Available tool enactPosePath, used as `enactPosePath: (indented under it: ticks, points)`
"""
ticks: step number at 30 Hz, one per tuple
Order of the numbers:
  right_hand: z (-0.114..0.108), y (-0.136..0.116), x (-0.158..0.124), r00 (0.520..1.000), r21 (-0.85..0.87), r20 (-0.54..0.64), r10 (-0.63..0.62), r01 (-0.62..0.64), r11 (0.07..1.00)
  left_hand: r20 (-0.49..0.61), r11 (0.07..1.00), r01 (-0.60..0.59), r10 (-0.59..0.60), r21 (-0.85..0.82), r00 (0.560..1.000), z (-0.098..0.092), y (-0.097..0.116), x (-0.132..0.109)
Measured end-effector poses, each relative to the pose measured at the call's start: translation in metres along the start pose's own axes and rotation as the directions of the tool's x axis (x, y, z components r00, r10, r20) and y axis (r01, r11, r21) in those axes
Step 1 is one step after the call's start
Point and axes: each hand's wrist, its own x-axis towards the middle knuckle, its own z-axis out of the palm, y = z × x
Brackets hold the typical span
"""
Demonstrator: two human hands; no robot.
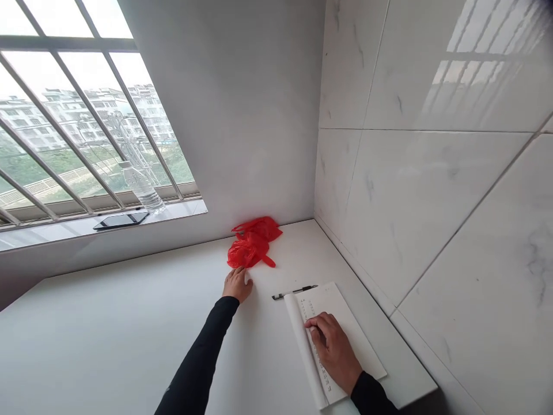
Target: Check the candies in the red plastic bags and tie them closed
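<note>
My left hand [238, 283] lies on the white tabletop with its fingers stretched forward and the thumb apart. Its fingertips are at the near edge of a crumpled red plastic bag [249, 248]; whether they press on it I cannot tell. My right hand [332, 346] rests on an open notebook [352, 328], fingers curled in and thumb close to the index finger, with nothing visible in them. Rows of small handwriting run along the notebook's left side, partly covered by this hand. A black-and-clear pen [294, 292] lies just beyond the notebook's top edge.
The white table [142, 323] meets a grey wall [242, 115] at the back and a marble-tiled wall [432, 190] at the right. On the windowsill [185, 208] are a clear water bottle [144, 187] and a dark flat phone-like device [121, 221], beside barred windows.
</note>
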Motion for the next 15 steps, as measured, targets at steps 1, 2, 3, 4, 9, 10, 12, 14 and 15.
enactPosePath:
  ticks: [1, 2, 3, 4, 9, 10, 12, 14, 15]
  points:
    - [-0.001, -0.001, 0.000, 1.000, -0.004, -0.007, -0.003, 0.002, 1.000, 0.028, 1.000, -0.014, 0.014, 0.003, 0.999, -0.002, -0.004, -0.008]
    - [-0.002, -0.001, 0.000, 1.000, -0.007, -0.013, -0.005, 0.005, 1.000, 0.055, 1.000, -0.030, 0.029, 0.003, 0.998, -0.006, -0.009, -0.018]
    - [-0.003, -0.001, 0.000, 1.000, -0.007, -0.018, -0.008, 0.007, 1.000, 0.080, 0.999, -0.044, 0.044, -0.001, 0.996, -0.010, -0.014, -0.031]
    - [-0.004, 0.000, 0.000, 1.000, -0.006, -0.020, -0.009, 0.009, 1.000, 0.103, 0.998, -0.056, 0.057, -0.007, 0.993, -0.016, -0.019, -0.045]
    - [-0.006, 0.007, -0.004, 1.000, 0.015, 0.003, -0.017, 0.017, 1.000, 0.105, 1.000, 0.013, -0.011, -0.012, 0.994, -0.049, -0.037, -0.132]
    - [-0.007, 0.009, -0.005, 1.000, 0.017, 0.010, -0.019, 0.019, 1.000, 0.067, 0.999, 0.052, -0.051, -0.008, 0.996, -0.053, -0.038, -0.148]
    - [-0.007, 0.012, -0.008, 1.000, 0.019, 0.021, -0.022, 0.022, 1.000, -0.006, 0.993, 0.115, -0.115, -0.011, 0.993, -0.056, -0.036, -0.174]
    - [-0.008, 0.015, -0.010, 0.999, 0.020, 0.029, -0.026, 0.026, 0.999, -0.040, 0.990, 0.139, -0.140, -0.026, 0.989, -0.055, -0.032, -0.190]
    - [-0.009, 0.017, -0.011, 0.999, 0.020, 0.032, -0.029, 0.028, 0.999, -0.044, 0.989, 0.141, -0.143, -0.035, 0.989, -0.054, -0.030, -0.196]
